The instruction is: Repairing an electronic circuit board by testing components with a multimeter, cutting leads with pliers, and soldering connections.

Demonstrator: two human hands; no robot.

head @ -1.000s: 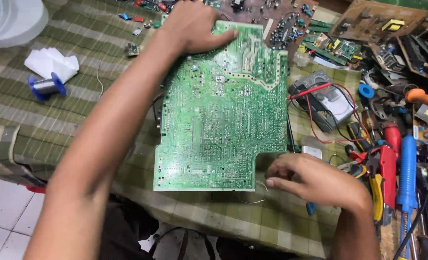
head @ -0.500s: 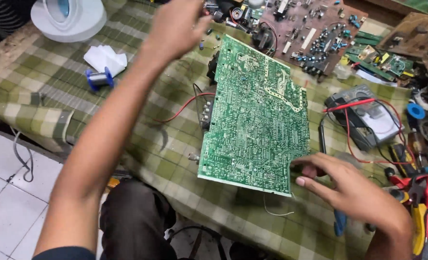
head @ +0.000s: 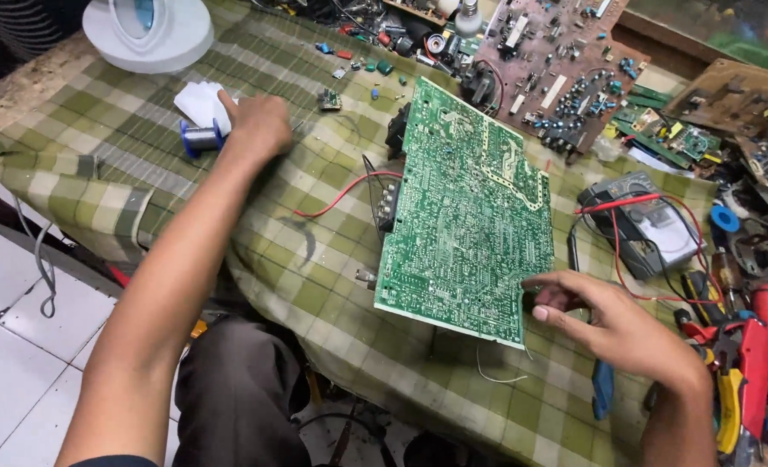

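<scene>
Head view. My left hand (head: 259, 130) is stretched far out over the checked cloth of the bench (head: 124, 147), knuckles up, fingers curled down at the solder spool (head: 201, 137). The spool lies just left of the hand, in front of a white crumpled tissue (head: 198, 102). Whether the grip has closed on the spool or only touches it I cannot tell; the hand covers the contact.

My right hand (head: 613, 324) sits at the near right corner of the green circuit board (head: 470, 207), solder side up. Thumb and forefinger are loosely spread and pinch the board's edge lightly; nothing else is in that grip.

The board's long axis runs away from me, leaning slightly left, between the two hands. The spool lies well left of the board, so the left hand is much the nearer to it. A multimeter (head: 639, 227) with red leads sits just right of the board; a white round lamp base (head: 150, 30) stands beyond the spool.
</scene>
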